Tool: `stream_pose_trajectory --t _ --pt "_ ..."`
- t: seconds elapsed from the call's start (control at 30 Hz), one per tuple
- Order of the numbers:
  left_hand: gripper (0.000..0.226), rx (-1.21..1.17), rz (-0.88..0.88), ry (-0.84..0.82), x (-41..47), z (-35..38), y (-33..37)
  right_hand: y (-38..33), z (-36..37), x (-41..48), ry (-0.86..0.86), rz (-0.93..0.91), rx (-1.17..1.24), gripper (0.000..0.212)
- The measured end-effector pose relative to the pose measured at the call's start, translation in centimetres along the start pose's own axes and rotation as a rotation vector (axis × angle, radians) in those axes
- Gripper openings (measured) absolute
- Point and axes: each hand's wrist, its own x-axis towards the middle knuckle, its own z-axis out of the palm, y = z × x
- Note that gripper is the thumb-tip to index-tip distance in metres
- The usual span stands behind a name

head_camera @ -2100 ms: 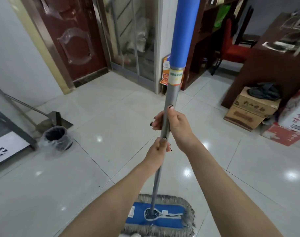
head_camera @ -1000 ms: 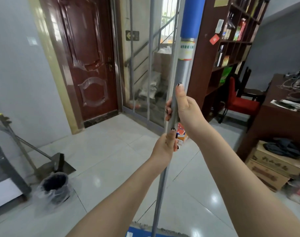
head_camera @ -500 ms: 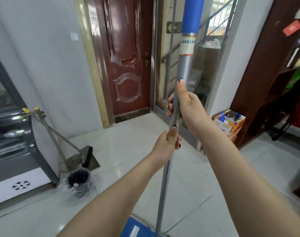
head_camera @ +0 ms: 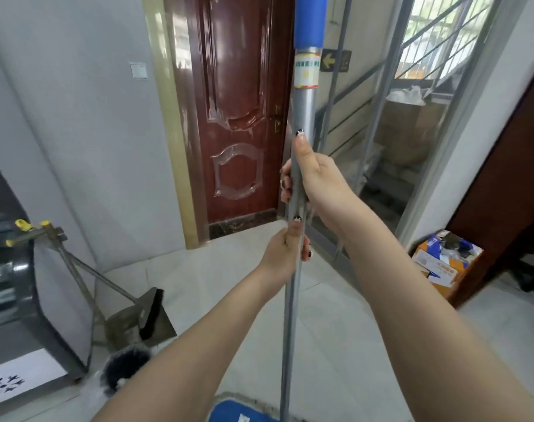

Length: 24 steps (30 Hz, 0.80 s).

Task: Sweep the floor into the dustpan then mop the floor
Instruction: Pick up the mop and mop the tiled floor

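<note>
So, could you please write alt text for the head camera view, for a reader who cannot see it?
The right hand and, below it, the left hand grip a grey mop handle; its blue mop head rests on the white tiled floor. A dustpan stands by the wall near a red-brown door.

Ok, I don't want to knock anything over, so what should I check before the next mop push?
1. Left hand and right hand both grip the mop handle: ok.
2. Mop head flat on the floor: cannot tell, only its edge shows.
3. Floor ahead is bare: ok.
4. Dustpan and bin are off to the left: ok.
5. Cardboard box is off to the right: ok.
</note>
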Motion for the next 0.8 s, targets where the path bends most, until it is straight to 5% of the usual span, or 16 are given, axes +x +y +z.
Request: stream_pose_trajectory --t 0.47,0.8 --pt "0.061 0.020 0.030 -0.006 22.6 -10.0 -3.6 5.3 5.4 23.4 -0.029 -0.088 -0.007 0.058" --pt "0.059 0.103 -0.065 0.222 41.4 -21.4 -9.8 12.7 14.5 44.6 -0.142 -0.053 0.100 0.052"
